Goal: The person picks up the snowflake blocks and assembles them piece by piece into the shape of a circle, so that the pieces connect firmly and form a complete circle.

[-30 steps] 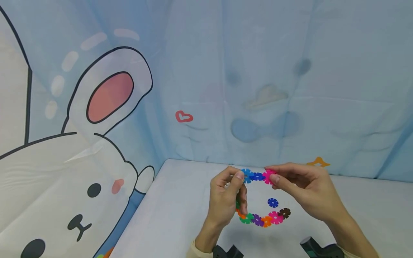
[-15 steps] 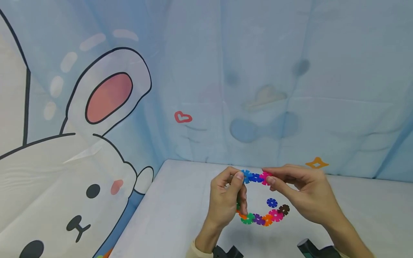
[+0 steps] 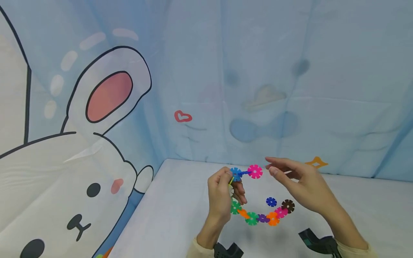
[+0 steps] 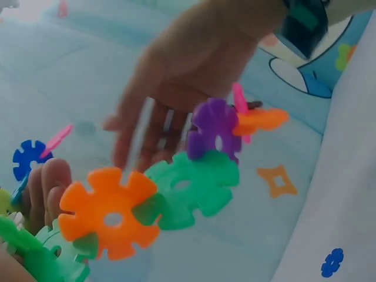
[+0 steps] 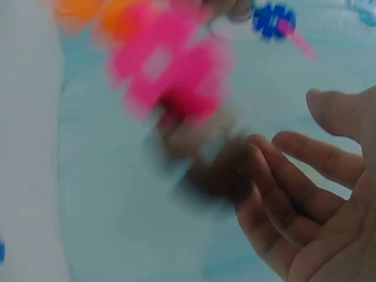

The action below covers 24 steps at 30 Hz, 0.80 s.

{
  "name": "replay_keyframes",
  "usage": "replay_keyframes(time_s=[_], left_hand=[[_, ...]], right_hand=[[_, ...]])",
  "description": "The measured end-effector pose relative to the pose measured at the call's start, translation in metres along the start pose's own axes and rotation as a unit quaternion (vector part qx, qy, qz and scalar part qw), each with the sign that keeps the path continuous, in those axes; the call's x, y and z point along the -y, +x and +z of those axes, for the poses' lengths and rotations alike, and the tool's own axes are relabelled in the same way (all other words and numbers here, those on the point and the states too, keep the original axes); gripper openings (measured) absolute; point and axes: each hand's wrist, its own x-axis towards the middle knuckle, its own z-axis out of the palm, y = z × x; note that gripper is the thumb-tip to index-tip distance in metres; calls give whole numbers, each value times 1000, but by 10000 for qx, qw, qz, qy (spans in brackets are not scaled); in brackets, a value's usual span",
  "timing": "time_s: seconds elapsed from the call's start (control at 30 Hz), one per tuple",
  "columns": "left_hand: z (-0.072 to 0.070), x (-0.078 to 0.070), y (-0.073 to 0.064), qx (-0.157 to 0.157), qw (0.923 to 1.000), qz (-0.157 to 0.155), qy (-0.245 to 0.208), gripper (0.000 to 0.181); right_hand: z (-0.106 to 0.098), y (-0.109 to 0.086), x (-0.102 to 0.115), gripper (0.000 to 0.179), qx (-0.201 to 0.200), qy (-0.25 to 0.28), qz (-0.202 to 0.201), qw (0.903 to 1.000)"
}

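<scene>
My left hand (image 3: 220, 195) pinches a curved chain of notched plastic flower discs near its light blue disc (image 3: 236, 174). Beyond that, a dark blue disc (image 3: 245, 172) seen edge-on links to a pink disc (image 3: 255, 171) at one end. The rest hangs below through green, orange (image 4: 108, 205) and purple (image 4: 214, 129) discs to a brown disc (image 3: 288, 206) at the other end. The two ends stand apart. To the right of the pink end, my right hand (image 3: 300, 182) holds nothing, its fingers loosely extended. In the right wrist view the brown disc (image 5: 217, 173) is blurred and overlaps the fingertips; touching cannot be judged.
A loose dark blue disc (image 3: 271, 202) lies on the white table (image 3: 180, 208). Behind the table hangs a light blue cloth (image 3: 200, 71) with printed shapes, and a rabbit print (image 3: 113, 161) covers the left side. Black wrist mounts (image 3: 319, 243) sit on both forearms.
The right hand has let go of the pink disc and drawn back slightly up and right. The chain has turned in the left hand, its upper end shifting left and the pink disc now facing the camera.
</scene>
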Motion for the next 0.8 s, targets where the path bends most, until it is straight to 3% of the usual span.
replay_keyframes(time_s=[0.1,0.17,0.27,0.37,0.47,0.57,0.67,0.8], left_hand=[[-3,3,3,-285,9991,-182,-242,45],[-4,5,4,-315,9986,-242,-349,47],[-5,7,5,-296,9984,-351,-332,58],[-5,8,4,-364,9975,-554,-240,67],[-4,9,4,-476,9954,-809,-214,64],[-2,10,4,-575,9930,-1009,-199,55],[-2,12,4,-601,9918,-1112,-171,43],[-3,15,5,-478,9928,-1097,-91,35]], right_hand=[[3,4,-27,35,374,-564,238,9974],[9,6,-46,36,1010,-754,468,9909],[24,7,-71,42,2219,-731,1110,9660],[43,7,-87,43,2949,-530,1700,9388],[60,3,-96,37,3041,-496,1716,9357],[71,-2,-102,32,2864,-559,1570,9435],[76,-5,-105,31,2670,-599,1699,9467],[72,-3,-104,29,2601,-628,1954,9435]])
